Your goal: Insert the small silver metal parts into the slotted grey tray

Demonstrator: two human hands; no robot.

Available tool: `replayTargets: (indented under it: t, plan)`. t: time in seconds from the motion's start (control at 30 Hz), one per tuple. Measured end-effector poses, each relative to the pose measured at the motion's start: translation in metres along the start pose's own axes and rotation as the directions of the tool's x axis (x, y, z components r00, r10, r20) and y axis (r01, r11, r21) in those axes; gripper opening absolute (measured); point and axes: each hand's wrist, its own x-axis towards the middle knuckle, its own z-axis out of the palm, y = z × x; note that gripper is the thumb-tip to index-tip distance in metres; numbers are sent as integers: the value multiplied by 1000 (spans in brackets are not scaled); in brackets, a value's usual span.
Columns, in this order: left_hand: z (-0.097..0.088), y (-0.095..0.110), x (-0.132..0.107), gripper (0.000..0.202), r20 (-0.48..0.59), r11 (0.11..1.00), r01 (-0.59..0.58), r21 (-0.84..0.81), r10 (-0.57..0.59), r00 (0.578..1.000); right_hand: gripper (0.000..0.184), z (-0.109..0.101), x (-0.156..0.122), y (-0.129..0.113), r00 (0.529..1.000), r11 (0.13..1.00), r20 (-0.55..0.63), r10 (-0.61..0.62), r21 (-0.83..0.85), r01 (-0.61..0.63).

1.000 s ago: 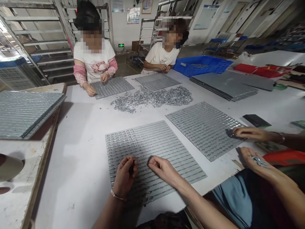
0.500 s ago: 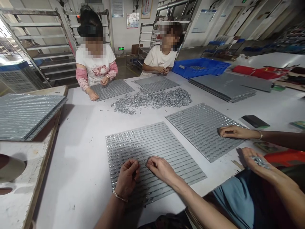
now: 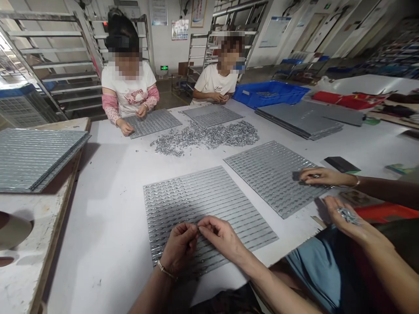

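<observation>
Over a grey slotted board (image 3: 235, 209) with rows of small shiny metal pieces, my two hands meet fingertip to fingertip. My left hand (image 3: 180, 244), with a bangle at the wrist, is closed with thumb and forefinger pinched. My right hand (image 3: 222, 235) is pinched too, its tips touching or nearly touching the left's. Whatever lies between the fingertips is too small to make out. The metal pieces sit mostly along the board's left side.
A co-worker's hand (image 3: 316, 176) is at a second board (image 3: 258, 179) on the right; their other palm (image 3: 343, 213) holds loose metal pieces. Two people sit across the table. A heap of pieces (image 3: 209, 137), a blue crate (image 3: 271, 92) and stacked boards (image 3: 36, 157) stand around.
My hands have come together from a small gap, the left moving right. The co-worker's hand on the right has turned slightly and now shows metal pieces in its fingers.
</observation>
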Motion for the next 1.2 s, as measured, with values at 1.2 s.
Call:
replayTargets:
  t: [1.2]
  plan:
    - [-2,23,1,53,-203,988,-116,-100,94,975,12,1,4,34,998,935,-11,63,-350,-63]
